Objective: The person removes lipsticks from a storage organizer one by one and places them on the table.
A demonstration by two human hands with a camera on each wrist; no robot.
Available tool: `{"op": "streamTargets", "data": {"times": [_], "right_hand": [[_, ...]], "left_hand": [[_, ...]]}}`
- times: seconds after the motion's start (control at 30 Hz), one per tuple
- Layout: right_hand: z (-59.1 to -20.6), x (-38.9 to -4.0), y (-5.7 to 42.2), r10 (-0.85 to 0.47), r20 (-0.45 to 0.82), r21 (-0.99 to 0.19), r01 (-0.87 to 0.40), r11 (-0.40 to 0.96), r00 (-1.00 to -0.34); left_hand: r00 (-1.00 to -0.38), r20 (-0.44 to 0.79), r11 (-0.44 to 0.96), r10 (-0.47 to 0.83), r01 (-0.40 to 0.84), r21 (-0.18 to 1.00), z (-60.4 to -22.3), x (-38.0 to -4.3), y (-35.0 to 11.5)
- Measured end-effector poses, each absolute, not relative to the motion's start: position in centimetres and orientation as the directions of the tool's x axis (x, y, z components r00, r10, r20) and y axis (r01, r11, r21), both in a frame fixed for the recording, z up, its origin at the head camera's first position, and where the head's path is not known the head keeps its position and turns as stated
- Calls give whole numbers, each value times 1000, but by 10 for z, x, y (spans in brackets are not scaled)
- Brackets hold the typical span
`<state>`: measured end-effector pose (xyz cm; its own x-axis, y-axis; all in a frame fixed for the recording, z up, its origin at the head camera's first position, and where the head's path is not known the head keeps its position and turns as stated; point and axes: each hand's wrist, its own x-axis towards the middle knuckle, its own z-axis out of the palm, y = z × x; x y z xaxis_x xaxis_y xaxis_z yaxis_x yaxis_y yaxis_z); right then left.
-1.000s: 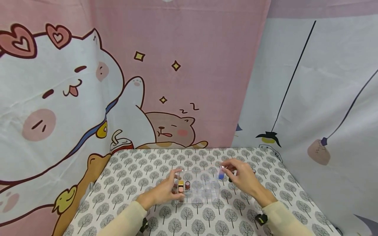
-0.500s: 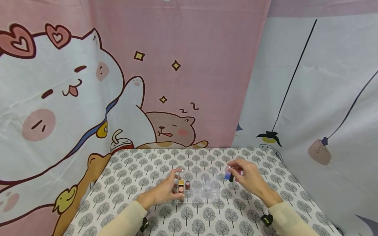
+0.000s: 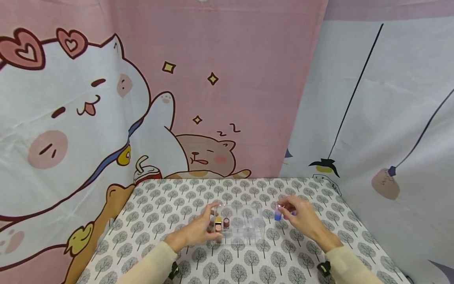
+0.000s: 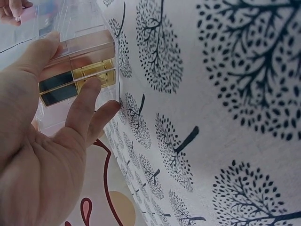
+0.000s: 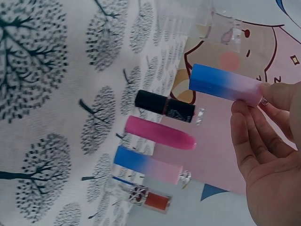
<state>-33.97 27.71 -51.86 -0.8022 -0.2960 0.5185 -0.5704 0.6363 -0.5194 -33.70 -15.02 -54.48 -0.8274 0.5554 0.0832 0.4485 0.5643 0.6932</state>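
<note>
My left hand [image 3: 198, 229] grips the left end of a clear compartment organizer [image 3: 244, 229], thumb near and fingers far. In its left compartments stand a gold-topped lipstick [image 3: 218, 220], a peach one [image 3: 218, 228] and a dark reddish one [image 3: 226, 223]. The left wrist view shows black-and-gold tubes [image 4: 59, 88] through the clear wall. Right of the organizer, my right hand [image 3: 301, 217] pinches a blue-to-pink lipstick tube [image 5: 223, 84] by its pink end, thumb against fingers; its blue end points down.
In the right wrist view a black lipstick [image 5: 164, 106], a bright pink tube [image 5: 160, 133], another blue-to-pink tube [image 5: 148, 165] and a small clear tube with an orange-red part [image 5: 157, 201] stand in a row. The tree-print tablecloth [image 3: 227, 272] lies beneath; a cartoon curtain [image 3: 248, 98] hangs behind.
My right hand has moved right, away from the organizer's right end and slightly toward me, carrying the blue-to-pink lipstick. The left hand and the organizer stay in place.
</note>
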Motion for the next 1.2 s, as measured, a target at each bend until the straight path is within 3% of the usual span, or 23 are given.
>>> {"op": "streamTargets", "data": {"times": [0.27,1.2], "right_hand": [[-531,-342,285,-258,435,-544,-480,689,-863],[-551,-345,295,-256,456,-495,-482,723,-853]], "left_hand": [[-827,80,563,556,446,696,-546,-338,-151],[-838,50,554,544,403,728,-546,-339,-150]]}}
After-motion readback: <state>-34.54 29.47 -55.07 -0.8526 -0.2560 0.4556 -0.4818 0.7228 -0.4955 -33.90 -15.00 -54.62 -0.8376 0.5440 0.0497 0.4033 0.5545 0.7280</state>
